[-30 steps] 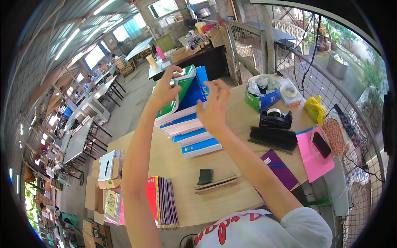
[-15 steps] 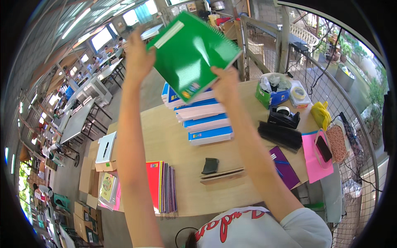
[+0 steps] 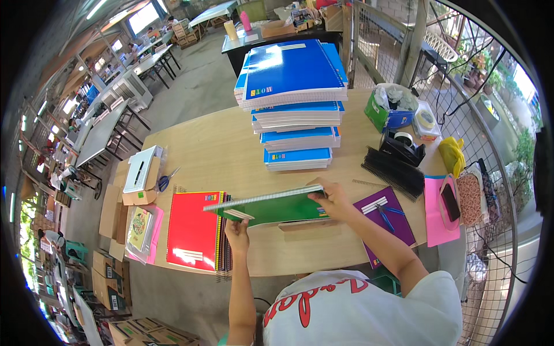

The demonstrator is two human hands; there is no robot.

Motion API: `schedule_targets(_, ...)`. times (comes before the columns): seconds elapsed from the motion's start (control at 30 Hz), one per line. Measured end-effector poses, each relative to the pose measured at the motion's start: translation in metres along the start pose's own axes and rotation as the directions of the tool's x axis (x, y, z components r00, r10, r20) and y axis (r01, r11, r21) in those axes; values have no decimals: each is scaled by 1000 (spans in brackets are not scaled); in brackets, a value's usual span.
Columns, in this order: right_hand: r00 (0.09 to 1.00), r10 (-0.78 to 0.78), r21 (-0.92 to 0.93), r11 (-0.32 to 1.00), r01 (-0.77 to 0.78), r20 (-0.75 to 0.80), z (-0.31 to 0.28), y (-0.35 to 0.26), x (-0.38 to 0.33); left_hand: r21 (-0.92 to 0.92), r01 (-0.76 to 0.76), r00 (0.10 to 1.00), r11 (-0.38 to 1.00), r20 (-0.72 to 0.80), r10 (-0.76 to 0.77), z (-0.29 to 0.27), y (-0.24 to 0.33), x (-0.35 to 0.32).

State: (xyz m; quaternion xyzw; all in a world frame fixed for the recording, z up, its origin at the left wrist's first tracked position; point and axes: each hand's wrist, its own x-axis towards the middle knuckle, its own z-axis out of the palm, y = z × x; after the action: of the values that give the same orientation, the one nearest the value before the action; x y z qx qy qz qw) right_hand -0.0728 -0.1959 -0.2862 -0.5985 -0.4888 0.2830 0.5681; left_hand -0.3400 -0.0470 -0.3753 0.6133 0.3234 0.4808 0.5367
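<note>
Along the left end of the wooden table (image 3: 196, 153), a flat white case (image 3: 148, 161) is being supported by a cardboard box (image 3: 139, 199), with scissors (image 3: 164, 183) lying just beside. Next, a stack of spiral notebooks is being topped by a red notebook (image 3: 193, 228), the bindings being turned rightward, perhaps so that the covers can lie fairly flat. Over the stack's right side, the left hand (image 3: 236, 233) is being held low, its forearm rising almost straight from below; the lower left part of a green spiral notebook (image 3: 274, 209) is being pinched, the thumb pressed on the cover and the other fingers largely hidden. The green notebook is being kept tilted above the near middle of the table, seemingly gripped at both ends so that it stays steady. Behind it, blue notebooks (image 3: 294, 72) are being stacked in stepped bundles, probably to keep batches distinct. At the green notebook's upper right corner, the right hand (image 3: 333, 199) is being steadied with elbow bent and forearm slanting inward; the corner is being pinched between thumb and fingers, whose exact spacing cannot be told. Farther right, blue-handled pliers (image 3: 385, 221) are being borne by a purple notebook (image 3: 369, 203), near black binding coils (image 3: 393, 174).
</note>
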Motion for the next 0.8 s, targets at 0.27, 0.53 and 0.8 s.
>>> schedule_targets(0.27,994,-25,-79,996,33,105,-3,21,-11,-49,18,997,999,73,-14,-10,-66,-33)
schedule_targets(0.53,984,72,298,954,-21,-162,-28,109,-91,-12,204,954,979,226,-196,45,-96,-46)
schedule_targets(0.8,952,256,260,943,-208,-170,-23,141,-107,533,-155,977,831,208,49,58,-29,-80)
